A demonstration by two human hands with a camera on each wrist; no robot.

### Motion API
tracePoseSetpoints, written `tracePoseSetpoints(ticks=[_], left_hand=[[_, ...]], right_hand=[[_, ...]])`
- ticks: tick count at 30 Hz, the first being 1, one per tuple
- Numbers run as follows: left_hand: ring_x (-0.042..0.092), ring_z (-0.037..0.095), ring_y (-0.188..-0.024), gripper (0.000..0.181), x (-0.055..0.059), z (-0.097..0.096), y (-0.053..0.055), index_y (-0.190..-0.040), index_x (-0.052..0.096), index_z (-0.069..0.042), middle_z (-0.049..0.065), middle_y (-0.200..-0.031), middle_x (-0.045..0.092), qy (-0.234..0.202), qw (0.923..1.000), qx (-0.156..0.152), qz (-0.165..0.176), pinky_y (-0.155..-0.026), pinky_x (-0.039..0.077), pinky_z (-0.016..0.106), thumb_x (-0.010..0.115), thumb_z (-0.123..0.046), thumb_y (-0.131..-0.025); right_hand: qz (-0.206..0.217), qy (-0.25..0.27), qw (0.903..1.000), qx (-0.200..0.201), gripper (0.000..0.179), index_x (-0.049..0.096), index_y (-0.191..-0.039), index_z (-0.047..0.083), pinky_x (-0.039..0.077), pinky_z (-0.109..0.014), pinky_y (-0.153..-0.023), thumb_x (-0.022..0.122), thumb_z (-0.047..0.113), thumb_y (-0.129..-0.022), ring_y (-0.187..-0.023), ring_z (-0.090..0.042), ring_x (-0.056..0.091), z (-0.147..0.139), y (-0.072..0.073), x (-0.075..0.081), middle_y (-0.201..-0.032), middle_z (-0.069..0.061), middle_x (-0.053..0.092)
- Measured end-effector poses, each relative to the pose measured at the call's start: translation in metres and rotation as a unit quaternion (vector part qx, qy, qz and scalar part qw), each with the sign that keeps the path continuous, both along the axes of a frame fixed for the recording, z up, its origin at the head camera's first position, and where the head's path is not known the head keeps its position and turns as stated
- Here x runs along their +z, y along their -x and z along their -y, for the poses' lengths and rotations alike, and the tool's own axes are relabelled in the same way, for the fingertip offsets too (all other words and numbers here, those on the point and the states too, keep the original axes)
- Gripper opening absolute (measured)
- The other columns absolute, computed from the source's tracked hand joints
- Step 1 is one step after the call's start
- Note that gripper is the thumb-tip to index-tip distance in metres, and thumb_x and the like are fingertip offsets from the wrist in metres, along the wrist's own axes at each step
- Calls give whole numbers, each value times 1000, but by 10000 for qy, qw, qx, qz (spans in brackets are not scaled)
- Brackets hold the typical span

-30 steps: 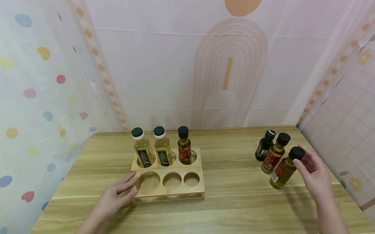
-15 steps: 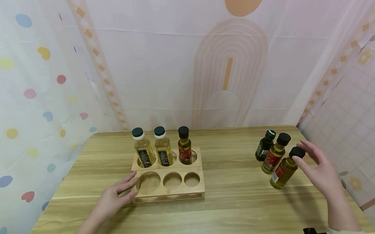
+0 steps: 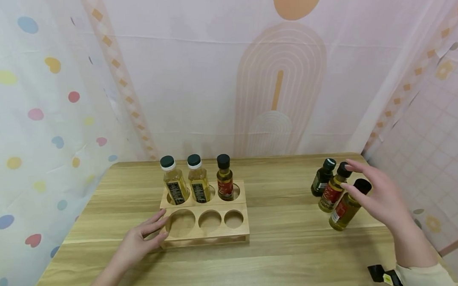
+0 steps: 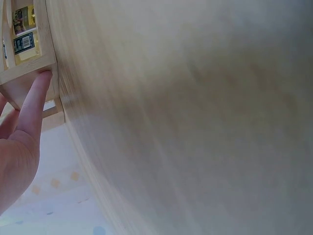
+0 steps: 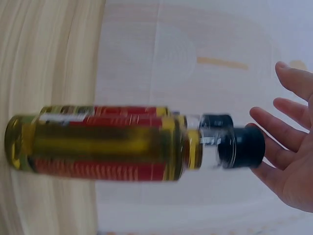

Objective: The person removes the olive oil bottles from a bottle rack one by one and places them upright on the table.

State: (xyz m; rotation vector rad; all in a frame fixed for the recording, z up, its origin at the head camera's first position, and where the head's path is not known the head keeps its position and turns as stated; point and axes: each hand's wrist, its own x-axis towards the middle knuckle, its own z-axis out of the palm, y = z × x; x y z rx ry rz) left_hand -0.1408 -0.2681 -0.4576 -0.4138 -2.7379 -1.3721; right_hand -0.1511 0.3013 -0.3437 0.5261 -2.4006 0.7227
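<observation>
Bottles are filling only the back row of the pale wooden two-tier rack (image 3: 206,235) with round holes: two clear yellow-oil bottles with dark green caps (image 3: 175,181) and one small black-capped bottle with a red label (image 3: 224,179) are standing upright in the three rear holes, while the three front holes are gaping with nothing in them. By that count the loading is looking about half done.

Three more bottles are waiting well apart from the rack, on the right of the light wood-grain table (image 3: 288,260): a dark green glass bottle (image 3: 322,178), a red-labelled oil bottle with a black cap (image 3: 333,188) just beside it, and a nearer red-labelled oil bottle with a black cap (image 3: 347,206).

Fingers of the right hand (image 3: 377,194) are spreading straight and apart, hovering beside the caps of the two red-labelled bottles and gripping neither; the right wrist view is showing a gap between palm and cap. The left hand (image 3: 139,240) is lying flat on the table, fingers relaxed, its fingertips (image 4: 43,81) pressing against the rack's front left corner.
</observation>
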Motion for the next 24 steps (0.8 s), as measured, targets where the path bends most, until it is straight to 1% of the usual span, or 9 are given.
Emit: tracePoseSetpoints(ticks=[1,3,4,6,9,12,15,20,24], left_hand=[[47,36,-129,47,0,0,0,-133,61,1,11,-152,43,2,10000,-1,10,-80,54,23,72,-20,-93],[46,36,-130,47,0,0,0,-133,61,1,11,-152,43,37,10000,4,6,-81,54,24,72,-21,-93],[46,36,-130,47,0,0,1,-133,61,1,10,-152,43,45,10000,3,9,-81,54,24,72,-21,-93],[46,34,-130,46,1,0,1,-133,62,0,9,-151,44,170,9998,30,-42,-85,52,23,72,-22,-93],[48,33,-129,46,1,0,1,-132,62,-1,8,-151,45,259,9996,53,-88,-88,50,24,73,-22,-93],[49,34,-128,46,1,0,1,-132,62,0,9,-151,44,224,9997,46,-88,-86,52,26,73,-22,-93],[48,35,-128,46,1,0,0,-132,62,0,10,-151,44,207,9997,42,-98,-86,54,29,73,-21,-93],[47,35,-130,46,2,0,-1,-132,63,0,10,-150,45,263,9996,54,-116,-89,52,29,73,-22,-93],[46,35,-130,46,2,0,-1,-132,63,0,10,-150,45,269,9996,54,-119,-89,50,24,73,-22,-93]], right_hand=[[-27,6,10000,55,60,58,-134,0,42,-37,-96,81,0,-78,-108,-39,58,3,1,1,-116,-18,67],[-11,33,9999,156,61,58,-133,0,41,-35,-96,82,0,-77,-108,-37,57,10,4,2,-116,-17,67],[-4,55,9997,224,61,58,-133,0,41,-38,-95,82,-1,-77,-109,-37,57,13,6,3,-116,-17,67],[38,79,9993,356,61,57,-133,1,42,-41,-95,82,-1,-77,-110,-37,57,19,9,3,-117,-17,67],[37,9,9986,532,62,57,-134,1,42,-37,-96,82,-1,-77,-111,-36,57,28,15,2,-118,-16,67],[61,8,9975,710,62,57,-135,2,42,-49,-95,81,-2,-78,-113,-37,56,39,19,0,-120,-16,67],[93,14,9962,866,63,56,-136,1,42,-56,-94,81,-2,-79,-115,-38,55,51,25,-4,-122,-17,66],[247,-10,9939,1073,62,54,-138,2,41,-55,-98,80,3,-82,-119,-36,54,74,36,-10,-127,-15,64],[470,29,9917,1194,60,55,-138,4,41,-54,-100,80,9,-84,-120,-35,54,93,44,-13,-129,-13,63]])
